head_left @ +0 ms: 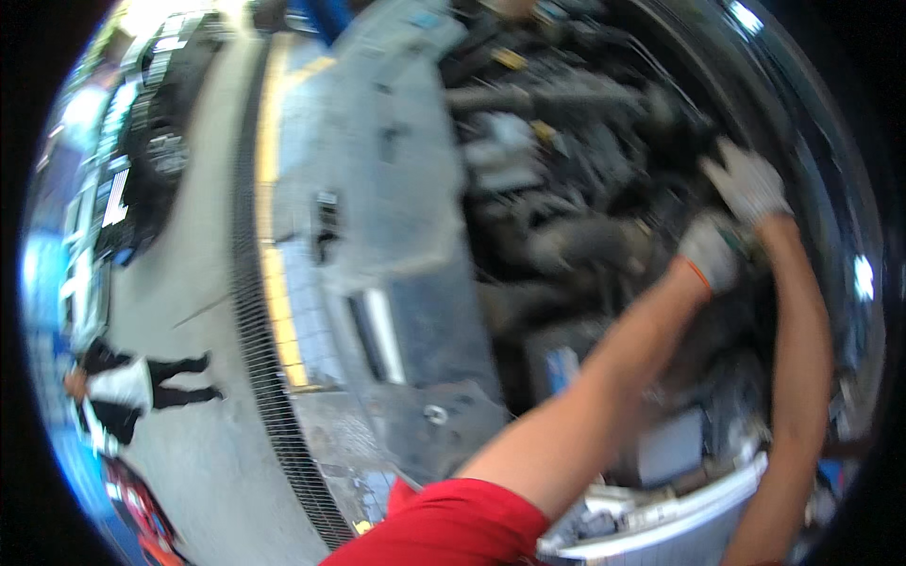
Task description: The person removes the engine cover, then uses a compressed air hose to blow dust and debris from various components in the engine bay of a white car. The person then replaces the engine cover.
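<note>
Both my hands wear pale knit work gloves and reach deep into a vehicle's engine bay (580,163). My left hand (713,256), with an orange cuff edge, is low among dark parts; its fingertips are hidden, so any hold cannot be made out. Slightly farther in, my right hand (750,182) has its fingers spread, with nothing visible between them; whether its tips touch a part is unclear. A thick dark hose (587,244) runs just left of my left hand. Motion blur softens the engine parts.
A grey front panel (403,212) borders the bay on the left, a white body edge (672,509) near me. Along the right curves a dark shiny panel (814,163). Beyond a floor drain grate (272,403) stand a person (124,385) and parked vehicles (156,148).
</note>
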Action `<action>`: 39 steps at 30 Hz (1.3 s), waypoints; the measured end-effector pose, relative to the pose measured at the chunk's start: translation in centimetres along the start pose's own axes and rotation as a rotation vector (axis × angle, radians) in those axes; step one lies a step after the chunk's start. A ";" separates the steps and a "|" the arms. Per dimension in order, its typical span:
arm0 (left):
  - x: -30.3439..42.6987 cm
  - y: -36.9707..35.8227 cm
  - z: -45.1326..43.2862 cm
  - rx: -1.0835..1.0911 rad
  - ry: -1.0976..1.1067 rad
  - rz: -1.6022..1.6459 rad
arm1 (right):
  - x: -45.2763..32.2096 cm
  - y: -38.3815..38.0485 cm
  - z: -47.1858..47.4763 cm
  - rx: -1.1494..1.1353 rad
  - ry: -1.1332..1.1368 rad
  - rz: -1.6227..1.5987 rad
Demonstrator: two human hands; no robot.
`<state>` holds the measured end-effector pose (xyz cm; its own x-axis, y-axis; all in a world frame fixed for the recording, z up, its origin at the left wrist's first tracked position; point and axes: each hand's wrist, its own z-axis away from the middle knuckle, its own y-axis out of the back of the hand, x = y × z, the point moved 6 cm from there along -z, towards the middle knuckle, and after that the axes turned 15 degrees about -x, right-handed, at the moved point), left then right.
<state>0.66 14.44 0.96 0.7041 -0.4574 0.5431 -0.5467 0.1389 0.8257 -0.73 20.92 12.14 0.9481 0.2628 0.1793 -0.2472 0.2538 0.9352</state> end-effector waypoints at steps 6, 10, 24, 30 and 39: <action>0.4 -0.8 0.4 0.078 -0.016 0.007 | 0.8 0.2 1.0 -0.199 0.107 0.047; 0.8 0.8 1.9 -0.032 0.053 -0.195 | 2.3 1.2 2.5 -0.004 0.017 -0.052; -8.0 2.2 -3.3 -0.634 0.285 -0.161 | 3.5 -0.4 -0.1 -0.019 0.085 0.100; -9.3 0.7 -4.8 -0.663 0.123 -0.157 | 4.6 0.4 2.1 -0.062 -0.010 0.147; -12.3 -4.9 -8.9 -0.870 0.213 -0.145 | 3.0 2.5 3.4 -0.035 0.189 0.090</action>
<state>-1.27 27.23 -8.43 0.8557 -0.3620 0.3697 0.0287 0.7466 0.6646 2.19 19.13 16.04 0.8681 0.4551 0.1982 -0.3392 0.2522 0.9063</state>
